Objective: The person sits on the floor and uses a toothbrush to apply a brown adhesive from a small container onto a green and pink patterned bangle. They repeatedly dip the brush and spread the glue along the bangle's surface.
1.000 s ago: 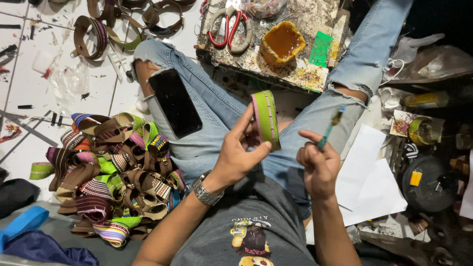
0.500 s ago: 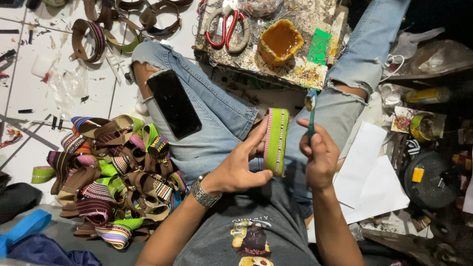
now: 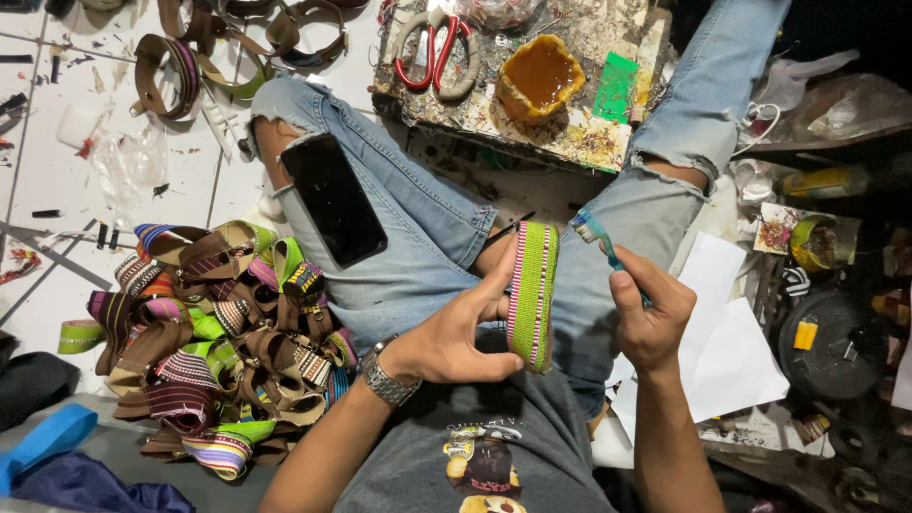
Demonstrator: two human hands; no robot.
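Left hand (image 3: 456, 332): fingers curled around one green and pink woven band (image 3: 532, 294), thumb under its lower end, holding it upright over the lap.
Right hand (image 3: 651, 318): fingers closed tight on one teal toothbrush (image 3: 603, 245), bristles just beside the band's top.
Phone (image 3: 332, 199): one, black, lying on the thigh.
Scissors (image 3: 435, 47): one red-handled pair on the board.
Glue bowl (image 3: 540, 78): one, yellow.
Band pile (image 3: 209, 342): too many to count, on the floor.

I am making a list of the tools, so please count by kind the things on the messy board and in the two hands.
Scissors: 1
Orange glue bowl: 1
Green card: 1
Woven band in the left hand: 1, the striped band
Toothbrush in the right hand: 1, the brush
Total: 5
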